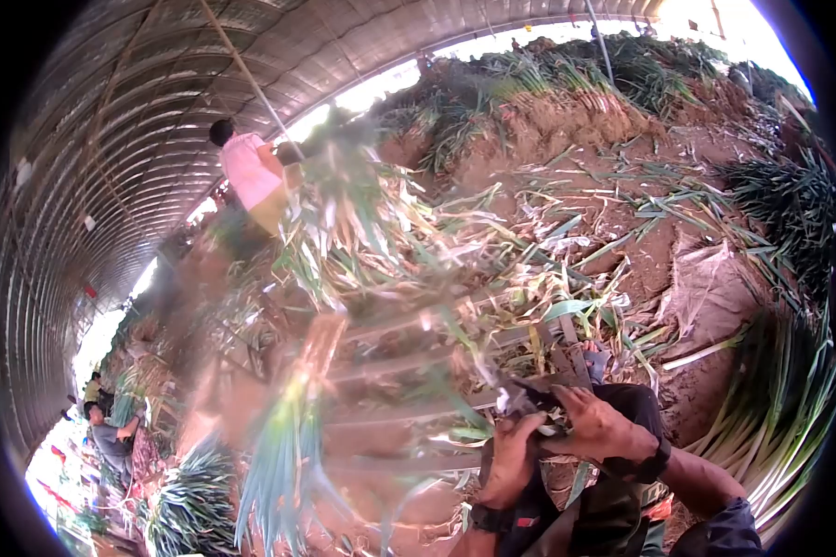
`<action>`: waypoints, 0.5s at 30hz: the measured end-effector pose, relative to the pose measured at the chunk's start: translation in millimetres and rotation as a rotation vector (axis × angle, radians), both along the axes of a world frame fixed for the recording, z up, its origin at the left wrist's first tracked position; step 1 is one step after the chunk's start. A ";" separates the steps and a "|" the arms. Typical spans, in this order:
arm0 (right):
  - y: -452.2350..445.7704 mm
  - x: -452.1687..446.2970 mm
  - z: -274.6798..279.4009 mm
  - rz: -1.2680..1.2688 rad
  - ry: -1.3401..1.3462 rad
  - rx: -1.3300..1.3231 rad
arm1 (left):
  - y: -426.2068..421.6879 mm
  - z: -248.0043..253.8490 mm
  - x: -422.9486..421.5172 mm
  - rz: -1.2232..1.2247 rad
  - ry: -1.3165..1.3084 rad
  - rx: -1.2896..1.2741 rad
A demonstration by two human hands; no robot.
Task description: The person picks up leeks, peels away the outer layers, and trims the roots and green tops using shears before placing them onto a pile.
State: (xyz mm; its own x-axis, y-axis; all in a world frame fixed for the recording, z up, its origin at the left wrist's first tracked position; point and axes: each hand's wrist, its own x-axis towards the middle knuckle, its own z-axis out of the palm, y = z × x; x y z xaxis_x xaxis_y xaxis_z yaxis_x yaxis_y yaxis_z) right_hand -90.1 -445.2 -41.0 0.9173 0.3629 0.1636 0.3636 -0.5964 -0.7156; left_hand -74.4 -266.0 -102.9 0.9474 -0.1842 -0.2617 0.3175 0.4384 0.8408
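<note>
My left hand [513, 457] and my right hand [602, 425] are close together above my lap at the lower right of the head view. The fingers of both are closed around something dark with a pale bit at its end, too blurred to name. A dark band circles each wrist. Just beyond my hands lie loose green and dry leek or green onion leaves [539, 343]. A bundle of long green onions [293, 446] lies to the left, its leaves toward me. To my right are more long green onions [771, 427], white stalks showing.
A wooden slatted frame [390, 436] runs across the ground before me. Heaps of green onions [529, 74] stand at the back, with another bundle [195, 501] lower left. A sack [706, 288] lies on the soil. A person in pink [251, 172] and another person [111, 436] are farther off.
</note>
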 end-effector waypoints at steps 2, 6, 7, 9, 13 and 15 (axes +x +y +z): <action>-6.3 0.7 -11.9 0.008 -0.034 -0.001 | -0.1 10.1 -8.4 -0.059 0.054 0.087; -13.6 -10.7 -4.2 -0.021 0.015 0.043 | 0.3 42.6 -14.6 -0.122 -0.076 0.459; -13.5 -15.2 6.2 -0.028 0.078 0.103 | 0.5 53.6 -16.3 -0.151 -0.070 0.543; -12.2 -17.6 11.9 -0.040 0.034 0.156 | 1.6 62.3 -15.9 -0.193 -0.076 0.541; -17.7 -11.4 3.0 -0.068 0.092 0.385 | 11.4 30.3 -3.5 -0.306 -0.018 0.192; -17.9 -10.7 10.9 -0.112 0.115 0.343 | 14.3 27.5 3.6 -0.287 0.003 0.200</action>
State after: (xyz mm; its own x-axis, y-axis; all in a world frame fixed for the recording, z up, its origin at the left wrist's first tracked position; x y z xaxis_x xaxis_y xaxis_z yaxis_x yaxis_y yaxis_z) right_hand -100.8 -463.1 -30.1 0.9677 0.2012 0.1518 0.2152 -0.3461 -0.9132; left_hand -70.7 -251.7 -75.4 0.8637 -0.3877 -0.3220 0.4064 0.1579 0.9000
